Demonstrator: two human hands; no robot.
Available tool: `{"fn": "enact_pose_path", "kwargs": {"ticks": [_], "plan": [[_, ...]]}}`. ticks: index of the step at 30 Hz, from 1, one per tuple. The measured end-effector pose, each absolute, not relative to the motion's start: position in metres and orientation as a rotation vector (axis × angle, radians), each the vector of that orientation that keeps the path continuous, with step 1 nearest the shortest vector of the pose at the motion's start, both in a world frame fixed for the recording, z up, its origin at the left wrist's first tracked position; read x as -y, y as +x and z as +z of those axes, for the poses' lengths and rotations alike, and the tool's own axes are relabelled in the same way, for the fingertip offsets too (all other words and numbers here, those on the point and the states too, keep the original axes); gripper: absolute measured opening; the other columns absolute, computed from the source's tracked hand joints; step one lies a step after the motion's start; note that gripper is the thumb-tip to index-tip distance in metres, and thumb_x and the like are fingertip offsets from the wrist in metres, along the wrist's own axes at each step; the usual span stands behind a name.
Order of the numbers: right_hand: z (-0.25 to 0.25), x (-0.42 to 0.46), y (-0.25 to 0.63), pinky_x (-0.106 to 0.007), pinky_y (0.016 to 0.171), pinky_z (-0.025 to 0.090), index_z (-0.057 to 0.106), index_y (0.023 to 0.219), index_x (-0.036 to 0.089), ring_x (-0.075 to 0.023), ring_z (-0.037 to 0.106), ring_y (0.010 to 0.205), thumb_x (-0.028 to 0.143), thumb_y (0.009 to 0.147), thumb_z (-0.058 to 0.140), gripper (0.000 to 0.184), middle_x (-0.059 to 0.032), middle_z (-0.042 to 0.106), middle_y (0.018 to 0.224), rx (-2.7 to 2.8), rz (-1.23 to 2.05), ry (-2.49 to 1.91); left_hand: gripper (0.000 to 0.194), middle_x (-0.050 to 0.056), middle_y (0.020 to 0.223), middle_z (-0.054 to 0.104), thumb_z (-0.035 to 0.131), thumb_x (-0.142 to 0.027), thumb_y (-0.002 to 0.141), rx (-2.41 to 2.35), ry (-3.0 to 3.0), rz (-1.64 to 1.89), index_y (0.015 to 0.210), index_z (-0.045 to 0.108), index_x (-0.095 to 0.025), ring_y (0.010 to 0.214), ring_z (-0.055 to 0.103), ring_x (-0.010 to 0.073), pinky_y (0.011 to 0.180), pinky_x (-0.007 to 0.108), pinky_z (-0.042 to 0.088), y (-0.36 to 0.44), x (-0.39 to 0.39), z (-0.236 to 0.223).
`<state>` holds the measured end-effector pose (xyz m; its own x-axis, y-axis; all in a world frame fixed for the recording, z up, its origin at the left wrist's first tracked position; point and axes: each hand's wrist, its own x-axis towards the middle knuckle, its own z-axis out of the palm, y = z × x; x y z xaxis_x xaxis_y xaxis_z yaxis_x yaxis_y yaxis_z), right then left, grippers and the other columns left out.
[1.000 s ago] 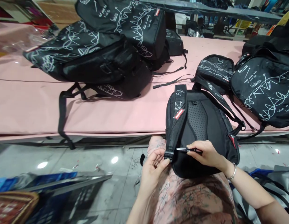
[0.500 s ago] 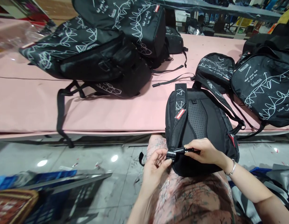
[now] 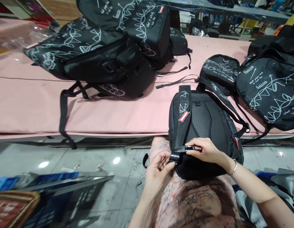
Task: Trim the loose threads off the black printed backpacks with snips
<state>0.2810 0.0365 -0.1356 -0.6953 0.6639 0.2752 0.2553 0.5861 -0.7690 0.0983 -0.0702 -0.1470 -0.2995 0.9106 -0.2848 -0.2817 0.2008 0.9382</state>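
A black backpack lies back-side up, half on my lap and half on the pink table. Its left shoulder strap carries a red and white tag and ends in a black buckle. My left hand pinches that buckle at the strap's lower end. My right hand is closed on small black thread snips, whose tips point left at the strap just above the buckle.
A pile of black printed backpacks lies at the table's back left, straps hanging over the front edge. More backpacks lie at the right. A blue crate and a woven basket stand on the grey tiled floor at lower left.
My right hand has brought the snips left and slightly up, from over the backpack's base to the strap end. My left hand has closed on the buckle.
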Motion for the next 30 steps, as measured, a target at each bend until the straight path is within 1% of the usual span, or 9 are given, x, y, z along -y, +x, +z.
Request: {"fn": "enact_pose_path", "kwargs": {"ticks": [4,9,14,17,19,22,25,27,30], "plan": [[-0.127,-0.044,0.281,-0.022,0.06,0.045,0.063,0.095,0.018,-0.0127,0.061,0.067,0.033,0.085,0.058,0.019,-0.0026,0.068,0.082,2.393,0.885,-0.639,0.025,0.0,0.079,0.058,0.074,-0.022,0.061,-1.373,0.672,1.35,0.083,0.062,-0.019,0.077,0.055,0.0143,0.07,0.022,0.044,0.102,0.069,-0.138],[-0.114,-0.055,0.279,-0.023,0.065,0.045,0.062,0.096,0.017,-0.015,0.063,0.074,0.033,0.087,0.056,0.02,-0.0042,0.068,0.085,2.543,0.749,-0.492,0.023,-0.001,0.076,0.058,0.073,-0.021,0.061,-1.366,0.694,1.339,0.081,0.062,-0.019,0.074,0.054,0.014,0.069,0.022,0.044,0.102,0.07,-0.134],[-0.11,-0.062,0.276,-0.023,0.061,0.042,0.063,0.094,0.018,-0.014,0.063,0.07,0.034,0.09,0.05,0.021,-0.0025,0.068,0.08,2.666,0.618,-0.383,0.023,-0.001,0.076,0.058,0.074,-0.022,0.06,-1.37,0.706,1.329,0.08,0.062,-0.019,0.072,0.054,0.0139,0.068,0.023,0.044,0.1,0.07,-0.134],[-0.113,-0.061,0.276,-0.023,0.057,0.04,0.063,0.092,0.018,-0.013,0.061,0.066,0.034,0.09,0.05,0.021,-0.0024,0.067,0.076,2.642,0.618,-0.373,0.024,0.0,0.077,0.059,0.074,-0.023,0.06,-1.378,0.693,1.319,0.081,0.063,-0.019,0.072,0.054,0.014,0.068,0.023,0.044,0.098,0.071,-0.136],[-0.117,-0.058,0.275,-0.022,0.057,0.04,0.063,0.088,0.017,-0.0122,0.06,0.064,0.033,0.089,0.051,0.02,-0.0027,0.066,0.074,2.553,0.732,-0.373,0.025,-0.001,0.077,0.059,0.075,-0.023,0.06,-1.361,0.672,1.334,0.081,0.062,-0.019,0.072,0.054,0.0134,0.069,0.022,0.043,0.097,0.07,-0.139],[-0.123,-0.052,0.271,-0.021,0.053,0.039,0.061,0.084,0.018,-0.01,0.055,0.058,0.035,0.084,0.057,0.018,-0.0012,0.063,0.072,2.207,1.093,-0.594,0.026,0.0,0.076,0.059,0.076,-0.024,0.059,-1.297,0.618,1.414,0.081,0.062,-0.018,0.074,0.054,0.0131,0.069,0.021,0.043,0.095,0.069,-0.144],[-0.131,-0.047,0.261,-0.02,0.043,0.031,0.056,0.084,0.018,-0.0075,0.042,0.046,0.043,0.08,0.057,0.025,0.0053,0.049,0.057,1.675,1.449,-0.936,0.026,0.0,0.077,0.061,0.076,-0.027,0.062,-1.219,0.55,1.489,0.082,0.061,-0.018,0.074,0.055,0.0125,0.069,0.021,0.043,0.096,0.068,-0.144],[-0.135,-0.045,0.251,-0.019,0.04,0.025,0.054,0.084,0.018,-0.006,0.034,0.041,0.045,0.075,0.062,0.03,0.0084,0.042,0.052,1.451,1.634,-1.033,0.029,0.001,0.079,0.061,0.075,-0.03,0.063,-1.187,0.518,1.514,0.085,0.061,-0.018,0.074,0.055,0.0125,0.07,0.021,0.043,0.099,0.067,-0.144],[-0.139,-0.039,0.233,-0.018,0.038,0.022,0.054,0.075,0.017,-0.0037,0.028,0.039,0.043,0.064,0.071,0.033,0.0088,0.043,0.051,1.372,1.893,-1.059,0.035,0.001,0.077,0.063,0.077,-0.033,0.06,-1.224,0.515,1.456,0.086,0.062,-0.017,0.072,0.056,0.0126,0.067,0.022,0.044,0.103,0.065,-0.145]]}}
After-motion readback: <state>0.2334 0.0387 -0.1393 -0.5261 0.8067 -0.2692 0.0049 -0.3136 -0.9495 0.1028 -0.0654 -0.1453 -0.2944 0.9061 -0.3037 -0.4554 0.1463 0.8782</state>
